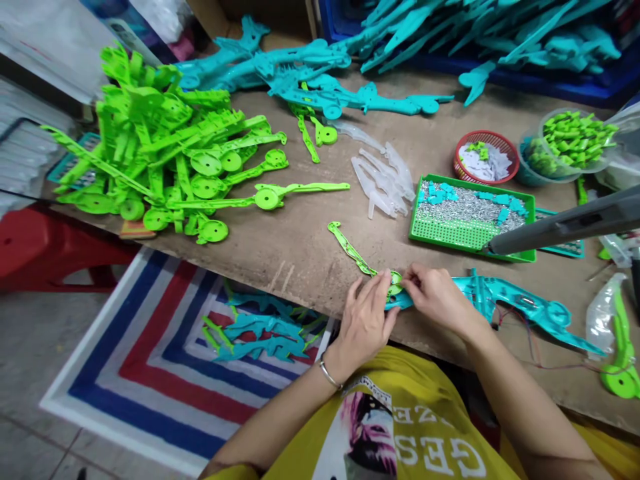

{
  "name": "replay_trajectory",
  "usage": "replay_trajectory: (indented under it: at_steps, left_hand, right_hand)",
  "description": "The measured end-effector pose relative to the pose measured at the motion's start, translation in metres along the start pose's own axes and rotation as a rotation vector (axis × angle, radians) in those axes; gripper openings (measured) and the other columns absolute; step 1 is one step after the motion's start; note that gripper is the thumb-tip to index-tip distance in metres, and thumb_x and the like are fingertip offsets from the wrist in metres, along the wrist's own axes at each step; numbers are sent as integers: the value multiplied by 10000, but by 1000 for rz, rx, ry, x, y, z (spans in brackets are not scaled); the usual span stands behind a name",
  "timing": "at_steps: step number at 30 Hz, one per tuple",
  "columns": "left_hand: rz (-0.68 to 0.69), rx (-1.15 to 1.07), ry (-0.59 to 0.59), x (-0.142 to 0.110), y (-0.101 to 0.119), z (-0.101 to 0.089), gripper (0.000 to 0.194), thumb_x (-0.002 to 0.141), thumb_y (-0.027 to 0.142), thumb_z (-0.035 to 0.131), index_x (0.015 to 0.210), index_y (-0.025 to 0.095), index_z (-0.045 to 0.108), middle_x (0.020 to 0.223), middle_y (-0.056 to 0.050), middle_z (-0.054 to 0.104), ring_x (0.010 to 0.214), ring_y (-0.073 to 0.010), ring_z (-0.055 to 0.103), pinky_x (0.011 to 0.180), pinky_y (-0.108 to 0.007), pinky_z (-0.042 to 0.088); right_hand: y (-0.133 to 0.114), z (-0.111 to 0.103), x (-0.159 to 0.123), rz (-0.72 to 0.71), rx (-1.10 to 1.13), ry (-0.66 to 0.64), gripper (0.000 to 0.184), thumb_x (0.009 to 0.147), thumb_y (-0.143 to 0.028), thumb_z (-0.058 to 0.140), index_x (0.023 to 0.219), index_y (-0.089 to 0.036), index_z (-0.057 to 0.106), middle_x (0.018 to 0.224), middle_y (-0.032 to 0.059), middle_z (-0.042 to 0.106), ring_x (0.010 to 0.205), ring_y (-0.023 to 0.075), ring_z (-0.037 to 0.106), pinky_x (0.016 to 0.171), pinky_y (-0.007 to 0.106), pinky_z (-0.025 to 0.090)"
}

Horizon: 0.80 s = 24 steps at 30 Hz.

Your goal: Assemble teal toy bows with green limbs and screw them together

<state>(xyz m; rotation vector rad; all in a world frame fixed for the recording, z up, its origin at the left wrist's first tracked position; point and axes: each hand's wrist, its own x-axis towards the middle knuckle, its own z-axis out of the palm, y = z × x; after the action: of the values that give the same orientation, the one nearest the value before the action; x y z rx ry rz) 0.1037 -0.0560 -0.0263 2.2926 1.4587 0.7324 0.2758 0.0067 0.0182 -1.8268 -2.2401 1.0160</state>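
Note:
A long turquoise plastic shell (520, 300) lies along the table's front edge, with thin red and dark wires beside it. At its left end sits the round joint of a slim lime-green plastic arm (353, 250), whose narrow end points up and left. My left hand (367, 313) is closed around this joint, fingers pressed on the green arm and thumb against the turquoise shell. On the other side of the joint, my right hand (433, 293) pinches with thumb and forefinger at the green disc. Whatever is between those fingertips is hidden.
A grey pen-shaped tool (565, 223) slants in over a green tray (473, 248) of small screws. Lime-green parts (165, 133) are heaped left, turquoise parts (310, 70) behind. Translucent pieces (383, 180), a red basket (487, 177) and a tub (550, 175) stand beyond my hands.

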Motion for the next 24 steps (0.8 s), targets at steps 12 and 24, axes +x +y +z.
replay_trajectory:
  at_steps: [12, 24]
  left_hand:
    - [29, 110, -41, 3, 7, -2, 358, 982, 210, 516, 1334, 164, 554, 1363, -118, 638, 1359, -266, 513, 1076, -456, 369]
    - [-43, 327, -188, 17, 27, -5, 459, 958, 310, 566, 1416, 296, 535, 1256, -143, 612, 1286, -325, 517, 995, -499, 440]
  right_hand:
    - [13, 6, -10, 78, -202, 140, 172, 909, -273, 537, 855, -186, 675, 809, 73, 738, 708, 211, 663, 630, 296, 337]
    - [22, -14, -15, -44, 24, -10, 276, 891, -113, 446, 973, -178, 702, 895, 51, 753, 785, 183, 680, 730, 274, 398]
